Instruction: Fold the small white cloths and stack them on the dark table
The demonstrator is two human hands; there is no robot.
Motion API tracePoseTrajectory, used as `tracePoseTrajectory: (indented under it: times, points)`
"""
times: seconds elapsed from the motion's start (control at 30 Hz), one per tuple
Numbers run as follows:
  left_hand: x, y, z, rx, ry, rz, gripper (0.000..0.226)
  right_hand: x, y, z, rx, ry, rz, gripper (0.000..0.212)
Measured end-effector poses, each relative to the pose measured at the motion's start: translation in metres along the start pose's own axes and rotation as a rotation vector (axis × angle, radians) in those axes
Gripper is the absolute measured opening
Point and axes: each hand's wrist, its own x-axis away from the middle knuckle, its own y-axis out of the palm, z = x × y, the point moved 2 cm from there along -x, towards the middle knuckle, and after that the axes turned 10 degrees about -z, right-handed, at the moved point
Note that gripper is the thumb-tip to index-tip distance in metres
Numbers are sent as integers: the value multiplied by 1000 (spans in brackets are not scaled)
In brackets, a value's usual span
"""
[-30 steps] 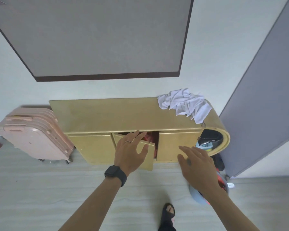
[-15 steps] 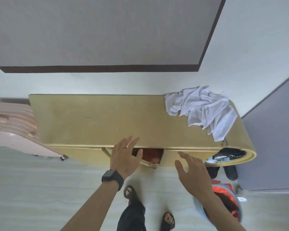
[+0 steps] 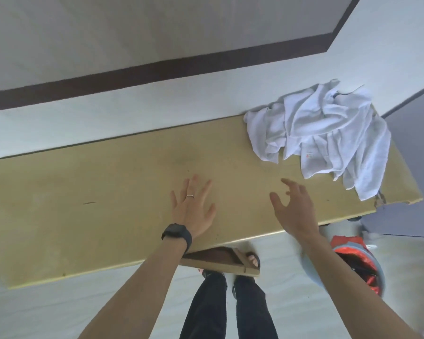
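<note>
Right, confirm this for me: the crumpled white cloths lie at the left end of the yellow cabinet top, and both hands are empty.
Wrong end. The head view shows the white cloths heaped at the right end of the yellow cabinet top, not the left. The left hand and right hand are indeed empty.

A tan wooden cabinet top (image 3: pixel 96 204) bears crumpled white cloths (image 3: pixel 323 133) heaped at its right end.

Cabinet top (image 3: pixel 108 204) runs off frame L edge. Below its front edge, open door (image 3: pixel 230 267) mostly hidden, sandalled foot (image 3: pixel 253 259) partly too. By its R end, red-lined round thing (image 3: pixel 357 263) blurred, partly behind right forearm (image 3: pixel 353 289).
</note>
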Motion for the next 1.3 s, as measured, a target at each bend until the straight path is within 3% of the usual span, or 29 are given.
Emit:
tracePoseTrajectory:
  times: [0.17, 0.33, 0.4, 0.5, 0.57, 0.7, 0.83, 0.93, 1.1, 1.2, 1.3]
  points:
    - [-37, 25, -21, -37, -54, -147, 66, -68, 13, -14, 14, -38, 60, 55]
    - [-39, 23, -22, -68, -44, -193, 67, -97, 9, -23, 149, 5, 75, 21]
    - [-36, 9, -20, -21, -50, -245, 70, -93, 2, -38, 140, -37, 66, 20]
    - [-25, -25, -3, 176, -50, -242, 68, -65, -25, -80, -72, -81, 23, 12]
    - [-11, -55, 17, 328, 18, -96, 61, -43, -50, -113, -283, -73, -1, 9]
    - [37, -118, 64, 534, 138, 158, 50, 3, -97, -165, -804, -84, -109, 24]
    - [82, -153, 94, 496, 126, 202, 56, 51, -125, -194, -1115, -101, -284, 25]
    - [105, -154, 97, 492, 94, 242, 41, 77, -129, -196, -1216, -80, -402, 18]
    - [134, -140, 72, 494, -4, 391, 21, 99, -126, -177, -1118, -131, -477, 32]
    - [146, -134, 55, 445, 39, 405, 17, 105, -115, -160, -727, -220, -417, 46]
    - [150, -134, 46, 335, 71, 320, 20, 111, -97, -145, -342, -314, -280, 40]
